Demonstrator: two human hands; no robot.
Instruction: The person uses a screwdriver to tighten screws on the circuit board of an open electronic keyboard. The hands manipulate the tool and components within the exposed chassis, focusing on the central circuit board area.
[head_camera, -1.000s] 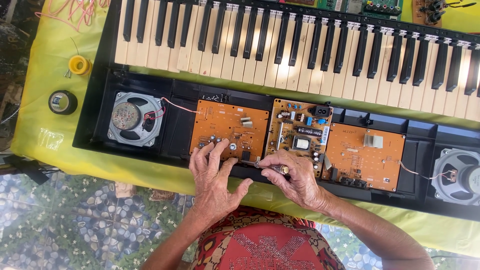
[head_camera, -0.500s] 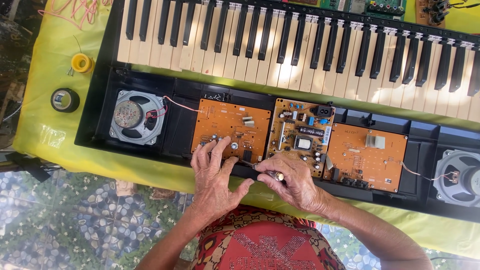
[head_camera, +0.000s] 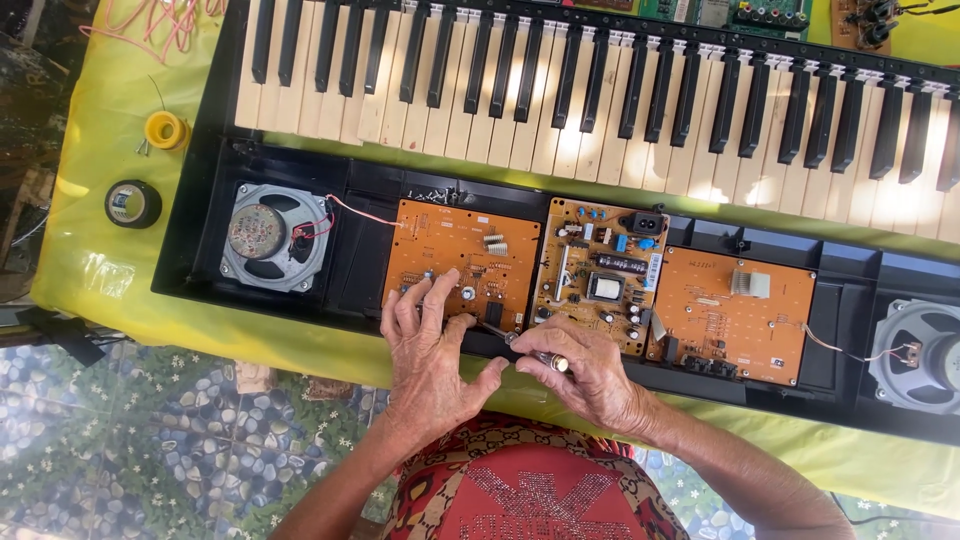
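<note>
Hard daylight floods the scene, glare bleaching several white keys (head_camera: 560, 150); soft shadows fall beneath the hands. Focus is crisp, though the corners look perhaps slightly bowed.

Place: makeshift electronics repair spot, prob. home/outdoor
Bench: table w/ yellow cloth (head_camera: 130, 300)
Evidence: opened keyboard (head_camera: 560, 90), bare circuit boards (head_camera: 735, 315), solder spool (head_camera: 166, 130), tape roll (head_camera: 133, 203)
Floor: pebble-pattern tiles (head_camera: 180, 450)

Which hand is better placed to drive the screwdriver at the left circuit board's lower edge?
Probably the right hand: it already grips the screwdriver, tip toward the orange circuit board. The left hand has its fingertips on the board, steadying.
</note>
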